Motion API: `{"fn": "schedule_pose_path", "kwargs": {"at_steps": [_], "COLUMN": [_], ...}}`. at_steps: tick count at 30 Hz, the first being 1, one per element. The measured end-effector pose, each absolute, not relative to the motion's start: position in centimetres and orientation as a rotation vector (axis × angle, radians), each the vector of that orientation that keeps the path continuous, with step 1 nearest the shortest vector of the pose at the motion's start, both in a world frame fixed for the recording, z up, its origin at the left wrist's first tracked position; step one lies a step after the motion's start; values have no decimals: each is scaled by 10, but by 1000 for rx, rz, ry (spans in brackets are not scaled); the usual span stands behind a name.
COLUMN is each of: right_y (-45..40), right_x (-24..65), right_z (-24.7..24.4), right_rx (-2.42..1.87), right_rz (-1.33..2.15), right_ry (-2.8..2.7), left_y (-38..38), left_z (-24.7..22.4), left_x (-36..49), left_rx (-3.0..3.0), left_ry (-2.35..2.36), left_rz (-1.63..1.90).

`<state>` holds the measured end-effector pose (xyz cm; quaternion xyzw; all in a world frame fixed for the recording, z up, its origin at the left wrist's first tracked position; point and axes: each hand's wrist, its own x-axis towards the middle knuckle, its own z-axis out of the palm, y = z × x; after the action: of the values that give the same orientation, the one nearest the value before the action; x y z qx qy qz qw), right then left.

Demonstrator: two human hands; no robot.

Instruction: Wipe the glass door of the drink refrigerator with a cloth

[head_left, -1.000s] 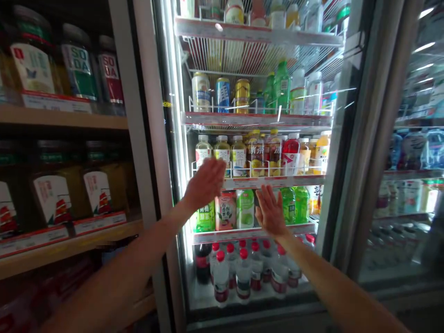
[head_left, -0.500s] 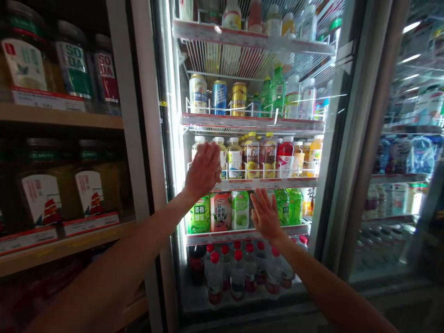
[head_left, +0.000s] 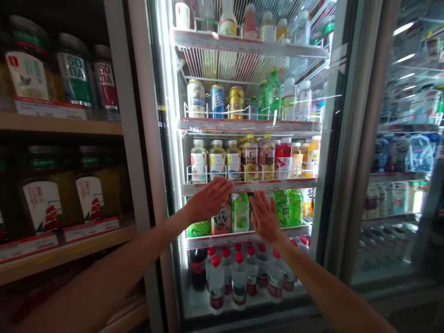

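My left hand (head_left: 210, 199) is stretched out flat before the glass-fronted drinks fridge, its fingers pointing right and nothing in it. Behind it, partly hidden, stand a green bottle (head_left: 200, 227) and a red tea bottle (head_left: 222, 221). My right hand (head_left: 265, 215) is raised with its fingers extended, palm turned forward, also holding nothing. Just left of it shows a light green bottle (head_left: 240, 212); two green bottles (head_left: 289, 208) are to its right. Whether either hand touches the glass I cannot tell.
Fridge shelves hold tea bottles (head_left: 217, 159), cans (head_left: 217, 101) and several red-capped bottles (head_left: 239, 280). A wooden shelf (head_left: 62, 122) with large bottles (head_left: 27, 64) stands at left. A metal door frame (head_left: 367, 138) and another drinks fridge (head_left: 398, 178) are at right.
My left hand has moved down and slightly right, uncovering the tea bottles on the middle shelf. My right hand has stayed nearly in place. The view has shifted slightly.
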<state>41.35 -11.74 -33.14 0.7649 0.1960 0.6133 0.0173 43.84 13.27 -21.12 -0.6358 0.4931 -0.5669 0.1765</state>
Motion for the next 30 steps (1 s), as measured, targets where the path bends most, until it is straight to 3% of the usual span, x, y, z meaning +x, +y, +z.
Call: {"fn": "schedule_pose_path", "kwargs": {"at_steps": [2, 7, 13, 19, 25, 30], "right_y": [-118, -118, -119, -118, -128, -144], "right_x": [413, 413, 412, 412, 400, 401], "right_z": [-332, -333, -332, -333, -317, -297], "right_rx": [2376, 2381, 2361, 2368, 2384, 2420], "right_rz": [1904, 1890, 1890, 1898, 1883, 2027], "right_ry": [617, 605, 605, 622, 688, 420], "left_y": [138, 143, 129, 126, 107, 99], "left_z": [-204, -168, -197, -175, -200, -179], "left_x": [439, 444, 437, 443, 439, 441], "left_rx": [-1816, -2117, -1716, -2005, -1752, -1958], "left_ry": [1404, 993, 1369, 1009, 1425, 1101], "left_rz": [-1567, -2028, -1659, -2023, -1545, -1988]}}
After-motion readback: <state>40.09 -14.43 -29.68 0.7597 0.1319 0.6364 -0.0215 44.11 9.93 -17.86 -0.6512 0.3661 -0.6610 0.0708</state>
